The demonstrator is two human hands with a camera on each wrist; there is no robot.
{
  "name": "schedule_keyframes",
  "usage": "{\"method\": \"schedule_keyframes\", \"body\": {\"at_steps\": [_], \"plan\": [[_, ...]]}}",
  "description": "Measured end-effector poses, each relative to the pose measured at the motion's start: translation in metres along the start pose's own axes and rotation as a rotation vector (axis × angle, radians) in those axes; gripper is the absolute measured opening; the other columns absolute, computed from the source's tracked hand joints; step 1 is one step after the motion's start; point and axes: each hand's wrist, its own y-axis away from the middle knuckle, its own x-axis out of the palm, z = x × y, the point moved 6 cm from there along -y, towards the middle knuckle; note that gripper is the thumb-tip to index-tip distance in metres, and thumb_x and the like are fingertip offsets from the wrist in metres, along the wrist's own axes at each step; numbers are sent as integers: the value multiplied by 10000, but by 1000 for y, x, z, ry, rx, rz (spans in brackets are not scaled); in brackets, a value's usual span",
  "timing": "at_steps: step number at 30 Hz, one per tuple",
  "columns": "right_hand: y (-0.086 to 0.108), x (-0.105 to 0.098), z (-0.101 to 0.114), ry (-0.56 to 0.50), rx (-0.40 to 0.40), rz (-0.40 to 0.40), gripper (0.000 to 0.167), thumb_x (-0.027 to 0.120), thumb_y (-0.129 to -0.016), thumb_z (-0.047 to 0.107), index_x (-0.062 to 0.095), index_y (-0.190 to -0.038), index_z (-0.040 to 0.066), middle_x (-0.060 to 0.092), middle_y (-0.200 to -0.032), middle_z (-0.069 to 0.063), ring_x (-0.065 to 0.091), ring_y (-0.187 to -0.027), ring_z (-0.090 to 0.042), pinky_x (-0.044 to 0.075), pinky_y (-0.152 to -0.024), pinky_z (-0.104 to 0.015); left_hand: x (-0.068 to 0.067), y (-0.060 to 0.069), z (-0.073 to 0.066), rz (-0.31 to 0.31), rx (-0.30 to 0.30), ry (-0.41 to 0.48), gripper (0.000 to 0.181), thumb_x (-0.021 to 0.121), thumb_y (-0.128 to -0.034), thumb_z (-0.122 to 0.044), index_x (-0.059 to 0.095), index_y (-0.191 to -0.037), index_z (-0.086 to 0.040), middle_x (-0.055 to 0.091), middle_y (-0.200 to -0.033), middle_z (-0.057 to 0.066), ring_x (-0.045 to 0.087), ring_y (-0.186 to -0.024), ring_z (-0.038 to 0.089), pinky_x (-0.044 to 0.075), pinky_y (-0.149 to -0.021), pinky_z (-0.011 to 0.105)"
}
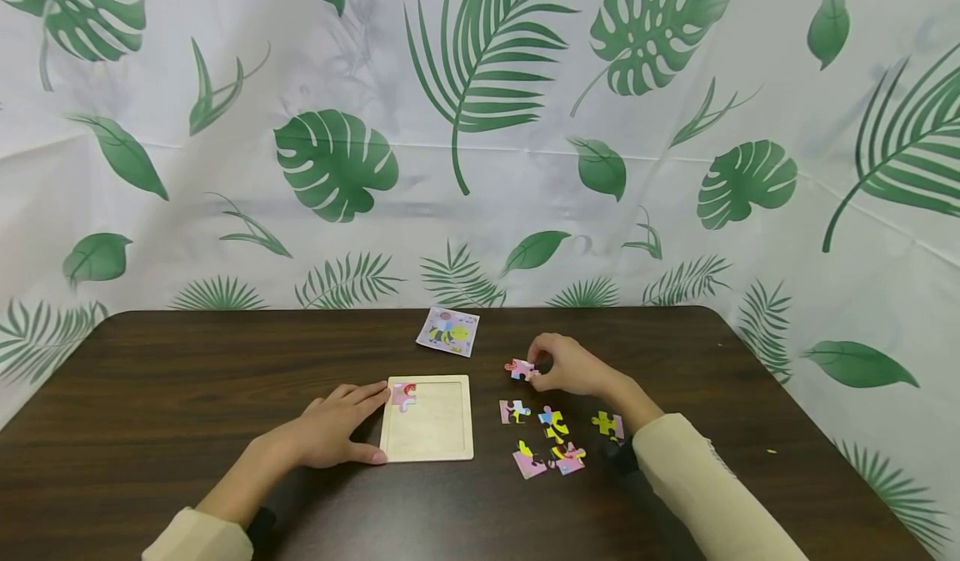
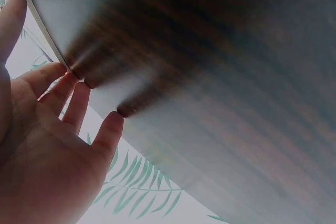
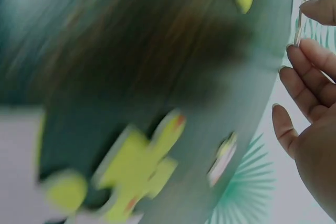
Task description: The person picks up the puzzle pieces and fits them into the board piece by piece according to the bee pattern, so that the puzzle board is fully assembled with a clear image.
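Observation:
A pale wooden puzzle tray (image 1: 427, 440) lies on the table, with one pink puzzle piece (image 1: 403, 396) in its upper left corner. My left hand (image 1: 333, 428) rests at the tray's left edge, thumb near the lower corner and forefinger near the upper one. In the left wrist view its fingers (image 2: 107, 132) reach down to the tabletop, fairly straight. Right of the tray, my right hand (image 1: 570, 367) pinches a pink puzzle piece (image 1: 519, 368) with a red patch. Edge-on in the right wrist view, that piece (image 3: 299, 27) sits between thumb and fingertips.
Several loose pieces lie right of the tray, among them a yellow-and-blue piece (image 1: 552, 421) and a pink one (image 1: 529, 463). A yellow-and-pink piece (image 1: 608, 425) lies by the right wrist. Behind the tray is a bee picture card (image 1: 448, 332). A leaf-print cloth (image 1: 495, 211) hangs behind the dark table (image 1: 225, 361).

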Motion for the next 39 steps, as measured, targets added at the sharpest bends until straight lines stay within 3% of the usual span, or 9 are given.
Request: {"method": "schedule_keyframes", "body": {"at_steps": [11,22,39], "plan": [[-25,17,47,18,-109,20,185,675,-733,139,590,-885,75,539,-858,15,496,-809,-153,425,-745,-306,-1,0,0,-5,10,-6,836,669,-764,-483,359,-1391,-25,311,-1437,134,294,-1241,359,256,-882,632],[-43,46,84,50,-146,94,176,708,-748,152,598,-866,82,542,-825,22,469,-804,-133,309,-831,-414,0,0,0,-2,13,-11,833,666,-768,-483,359,-1392,-24,307,-1439,132,299,-1237,351,269,-876,618],[-53,65,103,129,-139,87,218,751,-718,178,610,-860,92,537,-830,52,471,-824,-111,291,-752,-343,0,-1,0,-8,14,-24,831,660,-767,-494,367,-1388,-28,314,-1438,126,321,-1223,337,297,-861,589]]}}
